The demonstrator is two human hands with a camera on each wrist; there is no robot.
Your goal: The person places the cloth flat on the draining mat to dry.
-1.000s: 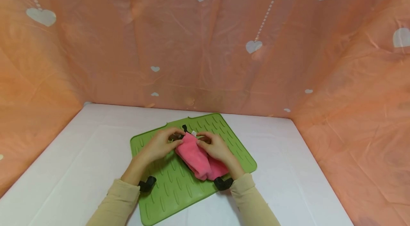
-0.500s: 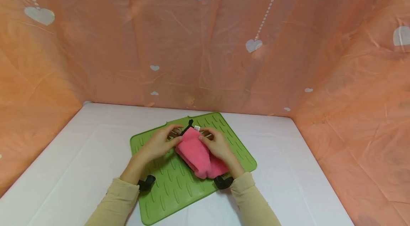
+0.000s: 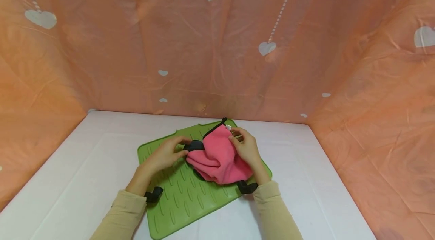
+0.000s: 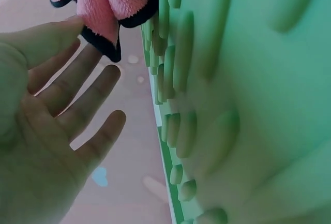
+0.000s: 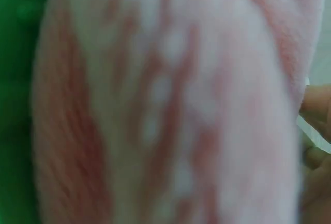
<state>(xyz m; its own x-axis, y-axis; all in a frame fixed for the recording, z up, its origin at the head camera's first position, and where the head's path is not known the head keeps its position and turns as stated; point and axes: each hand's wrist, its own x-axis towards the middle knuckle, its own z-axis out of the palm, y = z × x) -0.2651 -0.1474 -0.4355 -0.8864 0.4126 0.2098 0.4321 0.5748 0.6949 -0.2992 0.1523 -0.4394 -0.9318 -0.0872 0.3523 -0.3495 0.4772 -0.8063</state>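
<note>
A pink fleecy cloth (image 3: 221,153) with black edging, a black loop and a white tag lies bunched over the green ridged mat (image 3: 176,202). My right hand (image 3: 248,147) pinches it near the tag; in the right wrist view the blurred cloth (image 5: 181,100) hides most of that hand. On the other side, my left hand (image 3: 166,153) is at a rounded black part (image 3: 195,145) beside the cloth. In the left wrist view the left hand (image 4: 57,100) has its fingers straight and spread, its thumb touching the cloth's black-edged folds (image 4: 108,1). The index fingertip is hidden.
The mat lies at an angle on a white-covered table (image 3: 102,157). Orange curtains (image 3: 217,43) with white hearts close off the back and sides. Black mounts (image 3: 154,194) sit at both wrists.
My right hand has moved right and away, drawing the tagged corner with it and spreading the cloth. The left thumb has come off the pink face; the black part now shows.
</note>
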